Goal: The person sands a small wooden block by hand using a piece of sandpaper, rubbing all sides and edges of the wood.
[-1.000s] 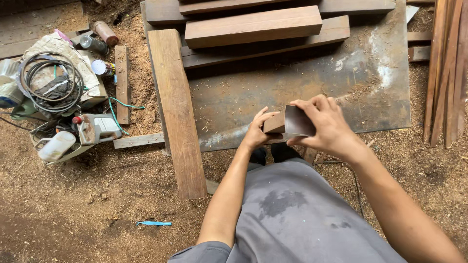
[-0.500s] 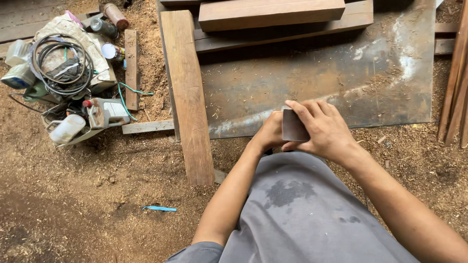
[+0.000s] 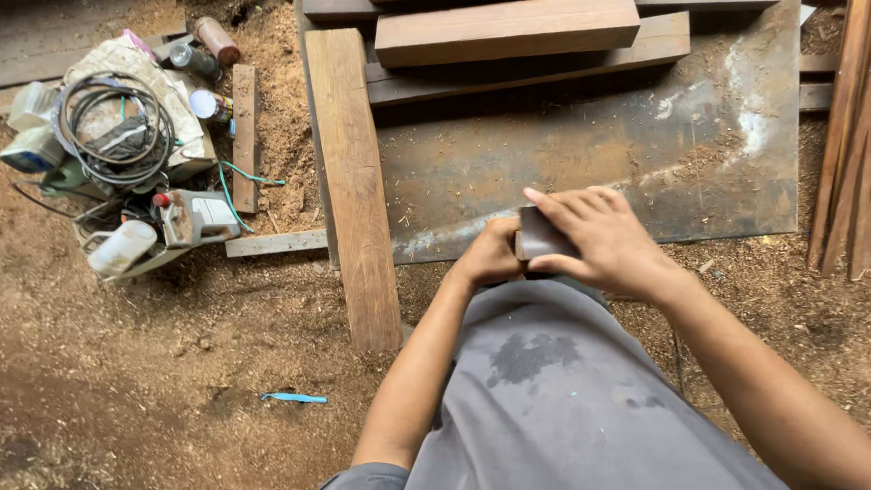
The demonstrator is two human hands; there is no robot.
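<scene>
One dark wooden block [image 3: 543, 238] is clasped by both hands, left hand [image 3: 490, 254] and right hand [image 3: 606, 238]; one long plank [image 3: 354, 181] lies at nine o'clock.

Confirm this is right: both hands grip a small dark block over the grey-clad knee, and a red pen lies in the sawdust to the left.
Not quite: the pen is blue, not red, as the head view shows. The rest holds: left hand and right hand grip the dark block.
</scene>
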